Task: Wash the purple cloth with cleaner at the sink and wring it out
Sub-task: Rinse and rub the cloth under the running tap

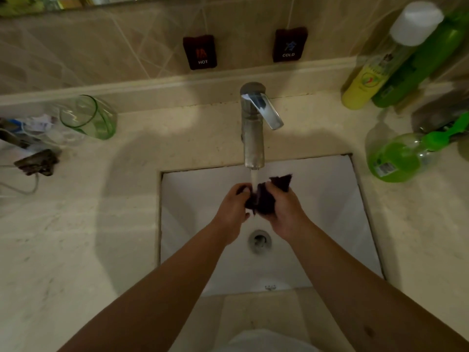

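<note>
The dark purple cloth (pixel 264 196) is bunched between my two hands over the white sink (pixel 330 199). My left hand (pixel 233 209) grips its left side and my right hand (pixel 284 214) grips its right side, with one corner of the cloth sticking up past my right fingers. Water runs from the chrome tap (pixel 253 133) straight onto the cloth. A green spray bottle of cleaner (pixel 401 156) lies on its side on the counter to the right of the sink.
A green glass (pixel 88 118) and small clutter sit on the left counter. A yellow bottle (pixel 368 80) and a green bottle (pixel 426 59) stand at the back right. Hot and cold tags hang on the tiled wall. The drain (pixel 259 241) lies below my hands.
</note>
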